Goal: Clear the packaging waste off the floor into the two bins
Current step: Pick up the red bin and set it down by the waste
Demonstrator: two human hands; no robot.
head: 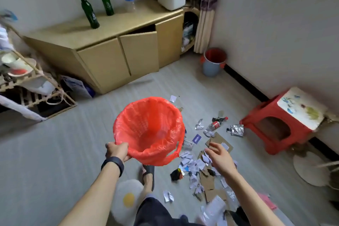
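Red plastic lines the bin [128, 126] at the centre of the frame. Your left hand [117, 150] grips its near rim, fingers curled over the liner's edge, and holds it off the floor with its mouth tipped toward you. Your right hand [219, 156], lower right of centre, is spread with relaxed fingers and holds nothing. Under it, right of the bin, lie paper scraps [192, 163], cardboard pieces [218, 139], a small plastic bottle [215, 124] and a crumpled foil pouch [237, 130], which sits just beside the red stool [278, 123]. The second bin [213, 62], grey with a red liner, stands upper right against the wall.
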